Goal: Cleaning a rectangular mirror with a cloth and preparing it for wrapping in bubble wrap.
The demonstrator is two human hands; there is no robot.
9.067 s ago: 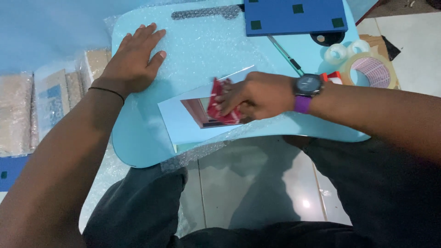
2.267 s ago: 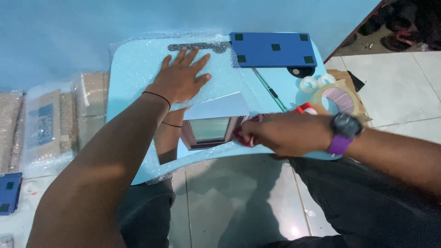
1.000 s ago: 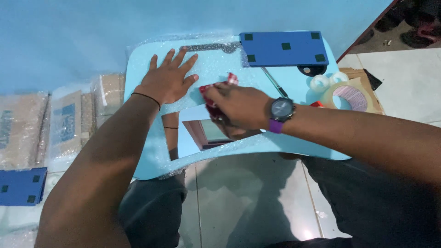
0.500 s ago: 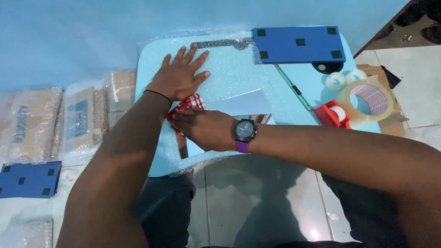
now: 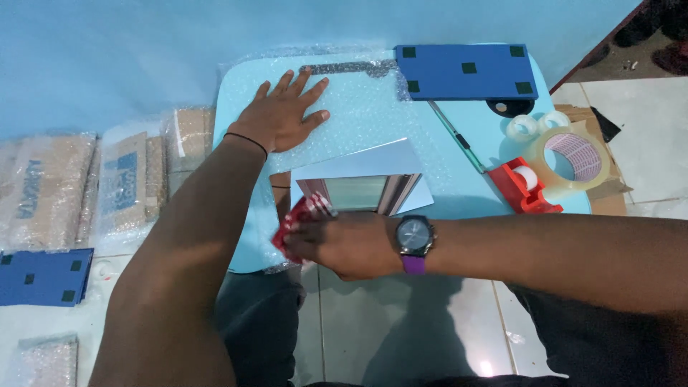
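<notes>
The red cloth (image 5: 304,218) sits at the near left edge of the small blue table (image 5: 473,204), and the right hand (image 5: 344,244) is closed around it, just beside the framed panel (image 5: 362,188) (glass catching the light). Farther back the left hand (image 5: 283,118) lies flat, fingers spread, holding nothing, on the bubble wrap (image 5: 358,107), with tape rolls (image 5: 566,154) off to the right.

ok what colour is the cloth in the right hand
Red with white, crumpled cloth gripped by the right hand; head view shows it.
</notes>
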